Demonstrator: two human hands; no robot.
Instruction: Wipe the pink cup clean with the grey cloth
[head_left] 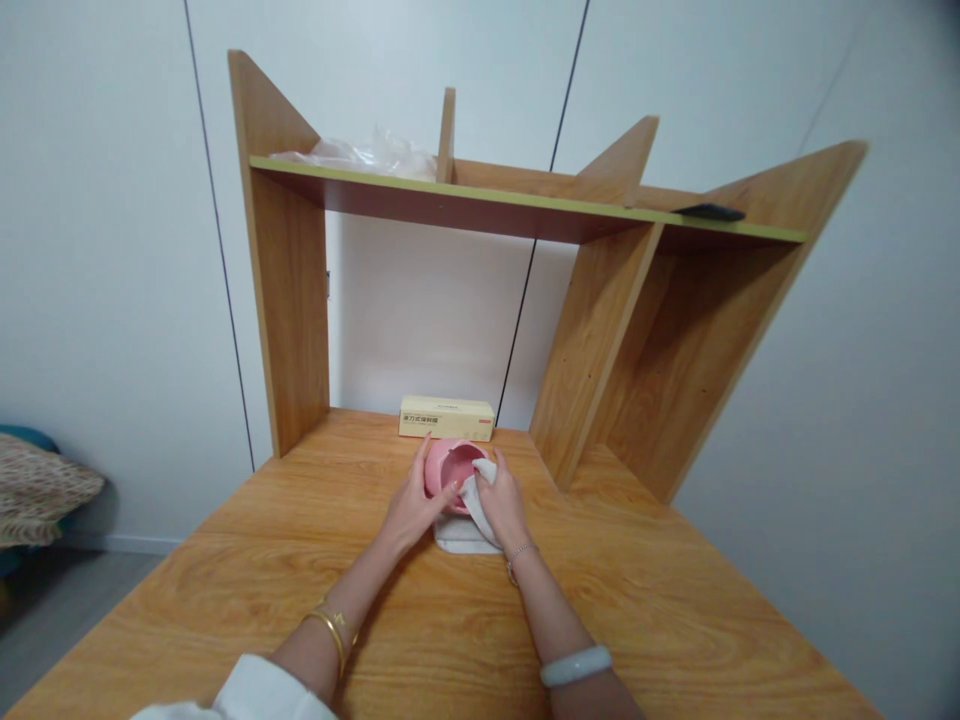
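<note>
Pink and smooth-looking, the bowl (pixel 459 464) sits between my two hands, over the counter (pixel 315 570) and just in front of the cream box (pixel 435 425); my left hand (pixel 416 492) is curled around its left side, fingers behind and thumb at the near rim; my right hand (pixel 504 500) pinches a pale cloth (pixel 480 508) at the right rim. What could go wrong, as I judge it: the left grip alone seems to steady the bowl, so a hard push from the right could twist it loose; a loose fold of cloth could snag under my thumb; a slip backward might knock the box, which is near. Below lies more pale fabric (pixel 463 540); I cannot tell whether the bowl touches it, or whether it joins the cloth; the bowl is tipped, mouth toward me and somewhat rightward; being round, it shows no clear long axis.
</note>
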